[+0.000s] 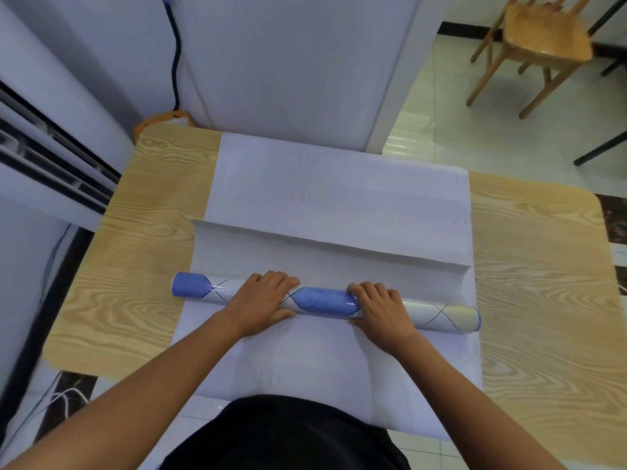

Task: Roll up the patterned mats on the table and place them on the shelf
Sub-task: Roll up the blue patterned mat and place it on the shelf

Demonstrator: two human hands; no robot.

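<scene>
Just one roll [322, 300]: left hand [261, 298], right hand [381, 308].

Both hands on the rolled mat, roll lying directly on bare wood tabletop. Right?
No. The head view shows the rolled mat lying on the white sheet, not on bare wood. The left hand and right hand are both on it.

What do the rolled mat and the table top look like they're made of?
The rolled mat looks like glossy vinyl or plastic sheet: highlights glint on its blue pattern, while the white backing looks matte. The table shows pale wood grain, possibly laminate: smooth, faintly shiny.
</scene>
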